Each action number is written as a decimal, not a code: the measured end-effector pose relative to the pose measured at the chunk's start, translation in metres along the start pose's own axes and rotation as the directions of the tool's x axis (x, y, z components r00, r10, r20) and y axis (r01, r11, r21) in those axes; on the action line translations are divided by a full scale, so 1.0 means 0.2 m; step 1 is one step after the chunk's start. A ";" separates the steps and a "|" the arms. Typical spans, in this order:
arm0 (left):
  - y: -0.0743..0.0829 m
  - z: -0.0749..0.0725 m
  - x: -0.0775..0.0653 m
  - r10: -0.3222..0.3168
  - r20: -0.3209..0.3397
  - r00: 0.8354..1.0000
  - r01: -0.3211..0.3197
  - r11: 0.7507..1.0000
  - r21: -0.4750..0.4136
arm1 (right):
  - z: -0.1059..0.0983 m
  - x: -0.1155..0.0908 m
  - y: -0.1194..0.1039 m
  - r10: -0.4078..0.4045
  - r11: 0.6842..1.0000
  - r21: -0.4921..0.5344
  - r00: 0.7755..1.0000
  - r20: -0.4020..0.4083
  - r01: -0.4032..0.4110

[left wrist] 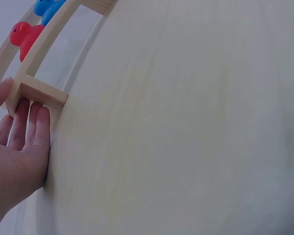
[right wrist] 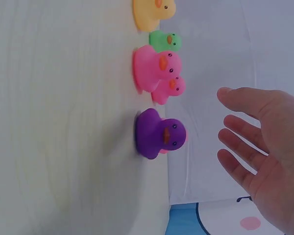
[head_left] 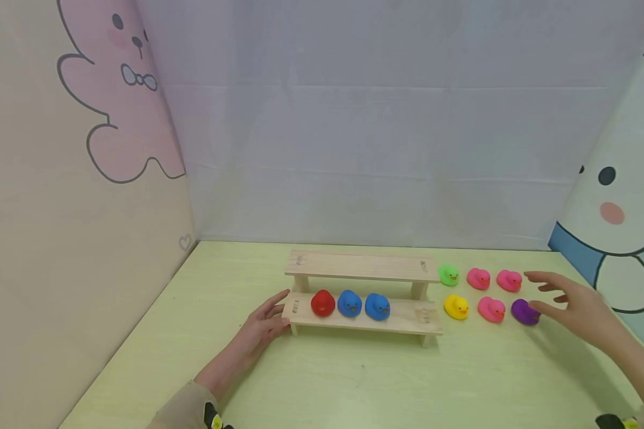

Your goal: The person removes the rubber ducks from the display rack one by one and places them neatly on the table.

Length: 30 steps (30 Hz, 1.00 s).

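Observation:
At the left end of a two-step wooden shelf [head_left: 354,322], my left hand [head_left: 263,322] holds the lower board's end. In the left wrist view its thumb [left wrist: 1,94] lies at the board's corner and its fingers [left wrist: 19,128] reach under it. A red rubber duck [head_left: 322,303] and two blue ducks [head_left: 349,304] sit in a row on the lower step. My right hand [head_left: 582,307] hovers above and to the right of a purple duck [head_left: 523,311], fingers spread and nothing in them. The right wrist view shows a gap between hand and duck.
Right of the shelf, on the pale table [head_left: 354,381], stand a green duck [head_left: 448,275], a yellow duck [head_left: 456,307] and three pink ducks [head_left: 491,309]. The shelf's upper board [head_left: 362,265] is bare. Cloth walls [head_left: 375,149] enclose the back and sides.

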<state>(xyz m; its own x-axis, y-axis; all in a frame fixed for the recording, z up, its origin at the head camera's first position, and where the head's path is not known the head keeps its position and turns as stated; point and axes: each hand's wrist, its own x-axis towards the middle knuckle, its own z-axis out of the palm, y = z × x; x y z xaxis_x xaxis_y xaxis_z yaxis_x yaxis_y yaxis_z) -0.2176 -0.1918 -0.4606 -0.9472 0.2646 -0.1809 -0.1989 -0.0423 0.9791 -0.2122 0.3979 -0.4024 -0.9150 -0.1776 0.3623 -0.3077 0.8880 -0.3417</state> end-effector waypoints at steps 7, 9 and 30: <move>0.00 0.00 0.00 0.010 0.010 1.000 -0.010 1.000 0.003 | -0.06 0.05 -0.14 -0.040 0.998 0.035 0.998 -0.055 0.042; 0.00 0.00 0.00 0.013 0.015 1.000 -0.013 1.000 0.004 | -0.07 0.07 -0.18 -0.052 0.998 0.025 0.996 -0.066 0.054; 0.00 0.00 0.00 0.009 0.006 1.000 -0.009 1.000 0.006 | 0.04 0.16 -0.69 -0.117 0.942 0.284 0.968 -0.221 0.179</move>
<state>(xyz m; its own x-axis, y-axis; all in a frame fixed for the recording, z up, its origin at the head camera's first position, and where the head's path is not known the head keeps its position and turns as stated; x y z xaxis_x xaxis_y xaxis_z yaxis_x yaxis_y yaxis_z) -0.2168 -0.1915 -0.4598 -0.9474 0.2699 -0.1718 -0.1889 -0.0386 0.9812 -0.2017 0.2658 -0.3502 -0.7923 -0.1825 0.5822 -0.5274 0.6846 -0.5032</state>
